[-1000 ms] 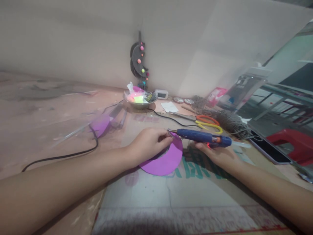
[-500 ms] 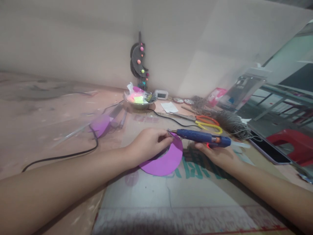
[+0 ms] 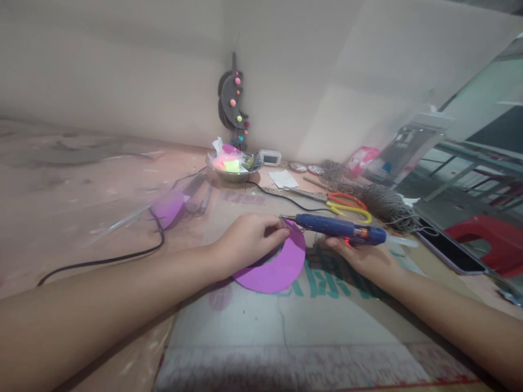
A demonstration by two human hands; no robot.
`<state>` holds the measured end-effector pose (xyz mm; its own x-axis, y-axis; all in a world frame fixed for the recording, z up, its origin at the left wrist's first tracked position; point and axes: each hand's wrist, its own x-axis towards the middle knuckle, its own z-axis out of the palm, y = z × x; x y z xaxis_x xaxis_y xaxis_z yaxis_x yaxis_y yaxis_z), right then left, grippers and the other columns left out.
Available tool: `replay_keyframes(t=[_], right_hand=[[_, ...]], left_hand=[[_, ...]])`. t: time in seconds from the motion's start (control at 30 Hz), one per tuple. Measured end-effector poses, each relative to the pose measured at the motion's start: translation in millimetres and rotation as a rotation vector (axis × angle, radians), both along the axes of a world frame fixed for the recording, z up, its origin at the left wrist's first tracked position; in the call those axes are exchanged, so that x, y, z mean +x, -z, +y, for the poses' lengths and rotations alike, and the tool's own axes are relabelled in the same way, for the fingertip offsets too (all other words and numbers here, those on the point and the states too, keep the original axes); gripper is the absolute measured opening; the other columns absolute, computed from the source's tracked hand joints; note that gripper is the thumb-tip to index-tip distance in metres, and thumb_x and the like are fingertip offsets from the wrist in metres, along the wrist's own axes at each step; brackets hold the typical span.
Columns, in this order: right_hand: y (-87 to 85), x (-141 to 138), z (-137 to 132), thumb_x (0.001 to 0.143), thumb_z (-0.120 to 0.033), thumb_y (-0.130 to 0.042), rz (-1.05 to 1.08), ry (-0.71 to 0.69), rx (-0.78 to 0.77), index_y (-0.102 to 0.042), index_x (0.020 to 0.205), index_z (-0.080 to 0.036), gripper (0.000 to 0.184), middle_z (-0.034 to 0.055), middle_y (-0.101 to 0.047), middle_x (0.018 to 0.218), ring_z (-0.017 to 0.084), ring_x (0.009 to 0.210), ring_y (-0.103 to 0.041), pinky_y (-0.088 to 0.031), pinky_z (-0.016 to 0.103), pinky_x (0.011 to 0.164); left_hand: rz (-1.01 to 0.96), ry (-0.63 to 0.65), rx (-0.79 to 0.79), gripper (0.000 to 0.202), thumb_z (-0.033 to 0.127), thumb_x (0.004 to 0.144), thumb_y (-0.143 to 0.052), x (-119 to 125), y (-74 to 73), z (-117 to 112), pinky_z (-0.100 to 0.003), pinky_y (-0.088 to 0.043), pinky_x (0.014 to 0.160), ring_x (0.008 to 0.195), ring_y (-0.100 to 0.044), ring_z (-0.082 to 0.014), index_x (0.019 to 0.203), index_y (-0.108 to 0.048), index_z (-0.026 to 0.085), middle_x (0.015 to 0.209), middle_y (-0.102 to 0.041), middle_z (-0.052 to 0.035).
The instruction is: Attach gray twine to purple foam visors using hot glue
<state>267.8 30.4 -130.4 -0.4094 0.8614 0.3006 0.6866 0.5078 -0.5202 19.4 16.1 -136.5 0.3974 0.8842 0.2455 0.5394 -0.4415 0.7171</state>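
My left hand (image 3: 255, 242) pinches the upper edge of a purple crescent-shaped piece (image 3: 281, 267), which looks like foam sheet or card. A blue hot glue gun (image 3: 327, 224) is gripped in my right hand (image 3: 363, 256), a red light glowing on its underside. Its metal nozzle points left and meets the purple piece close to my left fingertips. A clear glue stick (image 3: 402, 241) sticks out of the gun's back end. My left hand hides part of the crescent's inner edge.
Scissors (image 3: 347, 206) with orange and yellow handles lie behind the gun, beside grey yarn (image 3: 386, 207). A phone (image 3: 449, 247) rests at the right. A metal bowl (image 3: 235, 175) of colourful bits stands at the back. Printed cardboard (image 3: 229, 337) lies under my hands; a black cord (image 3: 122, 258) runs left.
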Motion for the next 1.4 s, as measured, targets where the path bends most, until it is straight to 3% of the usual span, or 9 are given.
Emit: replay_keyframes(t=[0.33,0.53,0.7,0.87,1.1,1.4], right_hand=[[-8.4,-6,-4,0.083,-0.058,-0.05,-0.02,0.01,0.026,-0.057,0.07,-0.029,0.032,0.0039,-0.063,0.064,0.025,0.064,-0.064,-0.055,0.038,0.06],[-9.1,-7,-4,0.082,-0.056,-0.049,-0.028,0.036,0.016,-0.057,0.071,-0.029,0.03,0.0032,-0.066,0.066,0.024,0.067,-0.066,-0.057,0.036,0.064],[-9.0,-7,-4,0.077,-0.056,-0.051,-0.037,0.14,0.04,-0.06,0.074,-0.029,0.029,0.0041,-0.072,0.075,0.027,0.074,-0.07,-0.058,0.037,0.071],[-4.8,0,-2,0.077,-0.059,-0.051,-0.024,0.267,0.033,-0.057,0.062,-0.027,0.036,0.0056,-0.068,0.066,0.029,0.072,-0.068,-0.055,0.04,0.068],[-13.0,4,2,0.09,-0.057,-0.038,0.143,0.102,-0.034,-0.055,0.06,-0.023,0.048,0.0025,-0.06,0.063,0.018,0.062,-0.058,-0.049,0.03,0.064],[-10.7,0,-5,0.082,-0.053,-0.048,0.06,0.069,-0.083,-0.058,0.06,-0.025,0.037,0.0037,-0.063,0.064,0.022,0.063,-0.062,-0.052,0.035,0.061]], left_hand=[[-0.001,0.009,0.005,0.032,0.035,0.092,-0.049,0,0.6,1,-0.025,-0.033,0.059,0.06,-0.052,-0.0124,0.069,-0.062,0.018,0.064,-0.061,0.0015],[0.003,0.005,0.013,0.033,0.036,0.092,-0.05,0,1.6,2,-0.025,-0.032,0.058,0.061,-0.052,-0.0124,0.067,-0.06,0.017,0.063,-0.06,0.002],[0.001,0.004,-0.017,0.032,0.037,0.092,-0.05,1,-0.4,1,-0.025,-0.032,0.058,0.06,-0.051,-0.0119,0.068,-0.061,0.017,0.063,-0.06,0.0027],[0.01,-0.01,-0.023,0.034,0.037,0.092,-0.05,1,-0.8,-1,-0.026,-0.032,0.059,0.062,-0.052,-0.0126,0.067,-0.06,0.017,0.063,-0.059,0.0022],[-0.015,-0.034,-0.077,0.034,0.039,0.091,-0.049,1,-1.3,0,-0.026,-0.034,0.06,0.065,-0.054,-0.0134,0.067,-0.06,0.017,0.066,-0.062,0.0012],[-0.018,-0.033,-0.071,0.032,0.038,0.09,-0.05,2,-0.6,2,-0.026,-0.034,0.059,0.064,-0.053,-0.0135,0.069,-0.062,0.018,0.064,-0.06,0.0018]])
